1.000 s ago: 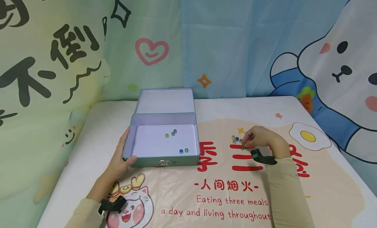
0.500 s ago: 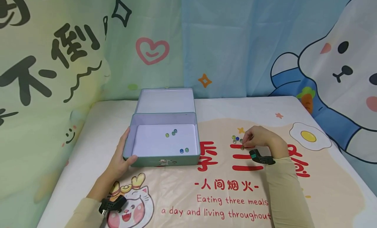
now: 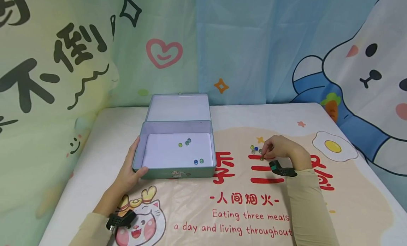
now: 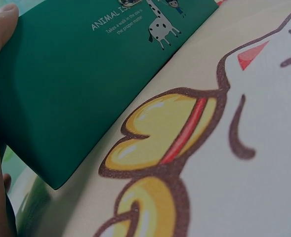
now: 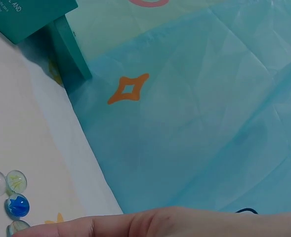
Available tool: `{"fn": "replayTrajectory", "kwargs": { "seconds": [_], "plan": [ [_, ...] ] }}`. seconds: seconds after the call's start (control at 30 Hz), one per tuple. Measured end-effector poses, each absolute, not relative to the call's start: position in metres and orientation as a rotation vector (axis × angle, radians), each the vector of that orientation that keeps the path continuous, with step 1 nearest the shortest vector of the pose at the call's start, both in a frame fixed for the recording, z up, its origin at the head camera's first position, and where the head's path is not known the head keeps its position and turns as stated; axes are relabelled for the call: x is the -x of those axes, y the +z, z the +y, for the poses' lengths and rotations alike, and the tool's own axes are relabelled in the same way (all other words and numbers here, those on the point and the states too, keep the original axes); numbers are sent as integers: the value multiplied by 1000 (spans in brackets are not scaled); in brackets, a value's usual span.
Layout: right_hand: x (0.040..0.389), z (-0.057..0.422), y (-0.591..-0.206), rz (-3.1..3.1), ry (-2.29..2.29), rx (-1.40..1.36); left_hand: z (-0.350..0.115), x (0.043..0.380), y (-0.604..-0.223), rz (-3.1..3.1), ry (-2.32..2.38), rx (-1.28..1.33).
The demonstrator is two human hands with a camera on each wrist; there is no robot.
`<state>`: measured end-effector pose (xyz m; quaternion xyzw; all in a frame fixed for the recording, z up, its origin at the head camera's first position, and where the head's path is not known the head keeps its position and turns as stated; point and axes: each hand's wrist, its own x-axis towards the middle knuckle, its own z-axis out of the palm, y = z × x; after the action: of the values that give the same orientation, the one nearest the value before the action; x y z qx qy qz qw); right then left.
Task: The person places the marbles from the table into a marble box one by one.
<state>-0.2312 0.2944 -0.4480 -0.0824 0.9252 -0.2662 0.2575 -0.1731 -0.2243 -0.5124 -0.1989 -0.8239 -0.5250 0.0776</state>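
A green tin box [image 3: 178, 174] with a pale inside stands on the cloth, its lid [image 3: 178, 108] raised at the back. Several glass marbles [image 3: 187, 141] lie scattered inside it. At the box's left side, my left hand [image 3: 128, 170] grips the front corner, thumb on the front and fingers along the wall. To the right of the box, my right hand [image 3: 281, 148] has its thumb and fingers drawn together over a marble [image 3: 262, 158]. Just left of those fingertips sits a small cluster of glass marbles, one of them blue [image 5: 18, 205].
A printed cloth [image 3: 241, 186] with red lettering covers the table. Behind the table hangs a blue-green curtain [image 3: 235, 55], close behind the raised lid. Dark wrist devices sit on the left wrist [image 3: 121, 220] and the right wrist [image 3: 283, 169].
Both hands hold almost the same places as before, and the marbles and the box stay put. The head view has shifted very slightly.
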Motion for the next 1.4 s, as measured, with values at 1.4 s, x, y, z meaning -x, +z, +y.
{"fn": "replayTrajectory", "kwargs": {
  "seconds": [1.4],
  "plan": [
    [228,292,-440,2510,-657,197,-224,174,-512,-2453,-1582,606]
  ]
}}
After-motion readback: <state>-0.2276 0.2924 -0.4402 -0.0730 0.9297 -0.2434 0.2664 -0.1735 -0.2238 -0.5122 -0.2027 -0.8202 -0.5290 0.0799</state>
